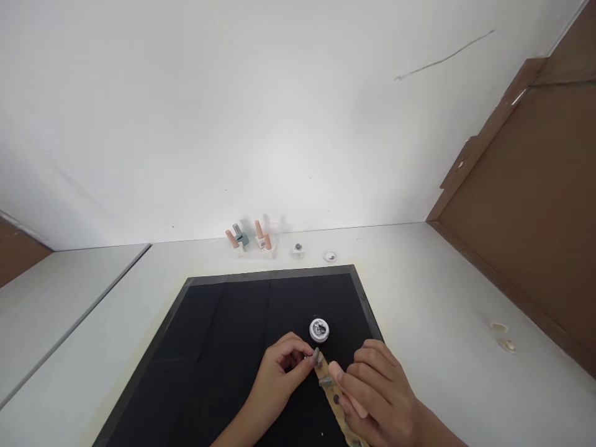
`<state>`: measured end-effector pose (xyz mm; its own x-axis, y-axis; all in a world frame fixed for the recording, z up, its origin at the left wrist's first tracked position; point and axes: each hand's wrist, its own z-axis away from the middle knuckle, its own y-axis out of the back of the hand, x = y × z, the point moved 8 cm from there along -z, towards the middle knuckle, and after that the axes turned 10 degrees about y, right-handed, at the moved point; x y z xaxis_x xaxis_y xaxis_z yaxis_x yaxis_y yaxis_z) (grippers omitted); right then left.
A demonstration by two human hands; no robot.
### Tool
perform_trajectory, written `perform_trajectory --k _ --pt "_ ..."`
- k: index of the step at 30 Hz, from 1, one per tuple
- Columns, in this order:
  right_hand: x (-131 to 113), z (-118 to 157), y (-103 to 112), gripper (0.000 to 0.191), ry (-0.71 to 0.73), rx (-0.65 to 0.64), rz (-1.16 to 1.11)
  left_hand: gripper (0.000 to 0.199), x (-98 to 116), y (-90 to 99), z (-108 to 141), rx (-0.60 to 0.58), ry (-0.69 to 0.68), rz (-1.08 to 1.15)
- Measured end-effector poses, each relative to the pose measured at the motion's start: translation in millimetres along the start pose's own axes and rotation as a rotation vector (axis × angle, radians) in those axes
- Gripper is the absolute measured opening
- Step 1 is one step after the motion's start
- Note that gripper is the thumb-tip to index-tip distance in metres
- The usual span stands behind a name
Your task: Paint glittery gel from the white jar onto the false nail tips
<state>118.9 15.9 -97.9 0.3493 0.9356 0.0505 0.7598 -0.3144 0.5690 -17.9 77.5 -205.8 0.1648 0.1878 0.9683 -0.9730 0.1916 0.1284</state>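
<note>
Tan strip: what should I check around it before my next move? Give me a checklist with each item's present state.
1. Right hand gripping the pink handle: ok.
2. Left hand at the strip's far end: ok.
3. Small white jar open and upright beyond the tan strip: ok.
4. Pink handle apart from the jar: ok.
5. Grey piece at the left fingertips firmly pinched: cannot tell, too small.
6. Black mat free of stray bits: not ok, a pale speck lies near the picture's bottom edge.
</note>
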Motion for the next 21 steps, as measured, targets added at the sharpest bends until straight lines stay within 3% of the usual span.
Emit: perform_trajectory --k 9,21 --pt "-2.2 3.3 4.0 0.024 0.037 0.038 0.015 0.026 -3.8 -1.8 0.2 -0.022 0.057 0.031" --pt "-1.9 0.8 -3.8 0.026 0.050 -0.039 -0.027 0.025 4.6 -3.2 1.4 -0.012 0.043 0.036"
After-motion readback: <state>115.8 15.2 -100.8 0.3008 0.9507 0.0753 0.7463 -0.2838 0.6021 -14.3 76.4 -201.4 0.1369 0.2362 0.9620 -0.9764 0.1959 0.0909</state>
